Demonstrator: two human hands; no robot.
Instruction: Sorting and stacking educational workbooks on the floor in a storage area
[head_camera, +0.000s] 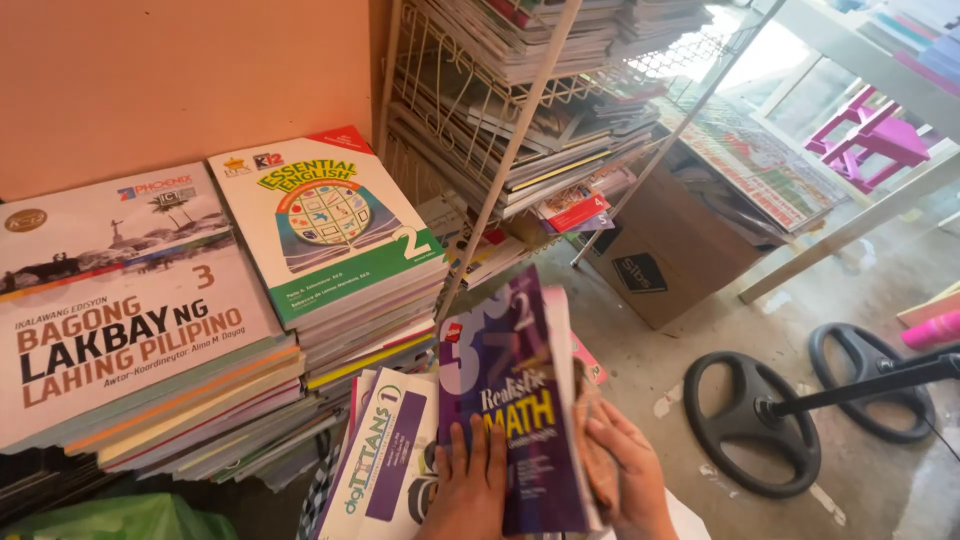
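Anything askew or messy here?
Yes. The wire rack is crammed with books at mixed angles, some sagging past the shelf edges. The left floor stacks fan out unevenly. Both hands, left and right, grip a purple book.

There is a single view, from a camera worn on the person's head, looking steeply down and slightly forward from close above the left hand (470, 490) and right hand (630, 480), which sit at the bottom edge of the frame around a purple book (520, 400). It faces an orange wall (180, 80) and a wire rack (500, 120) at the top, with the stacks of books (200, 330) near on the left — the concrete floor (800, 300) runs off to the right. The picture is tilted, so the rack's posts lean, and no second view overlaps it
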